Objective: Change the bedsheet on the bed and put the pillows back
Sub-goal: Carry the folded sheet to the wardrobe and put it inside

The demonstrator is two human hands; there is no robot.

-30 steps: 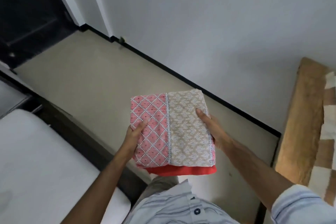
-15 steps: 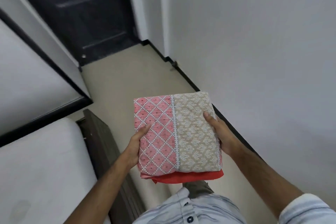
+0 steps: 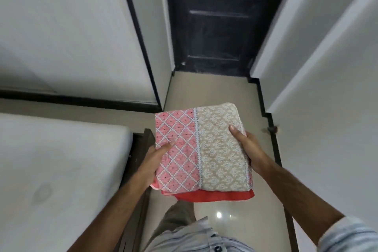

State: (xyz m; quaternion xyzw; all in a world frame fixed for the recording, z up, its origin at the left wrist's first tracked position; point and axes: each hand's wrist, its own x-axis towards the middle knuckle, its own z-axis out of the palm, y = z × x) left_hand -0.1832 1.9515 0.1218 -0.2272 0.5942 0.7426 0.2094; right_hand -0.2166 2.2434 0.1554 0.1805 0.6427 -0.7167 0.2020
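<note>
Cotton by the look: a folded pink-and-beige patterned bedsheet [image 3: 202, 149] with a red layer beneath, carried at waist height beside the bare white mattress [image 3: 61, 161]. Left hand [image 3: 152, 161] and right hand [image 3: 248, 149] clamp opposite edges, thumbs on top. Probably light, soft, floppy; best supported from underneath so the folds stay together.

A: Any words or numbers to read?
B: None. The folded pink and beige patterned cotton bedsheet [image 3: 201, 149] carries only woven diamonds and leaf motifs, no lettering.
</note>
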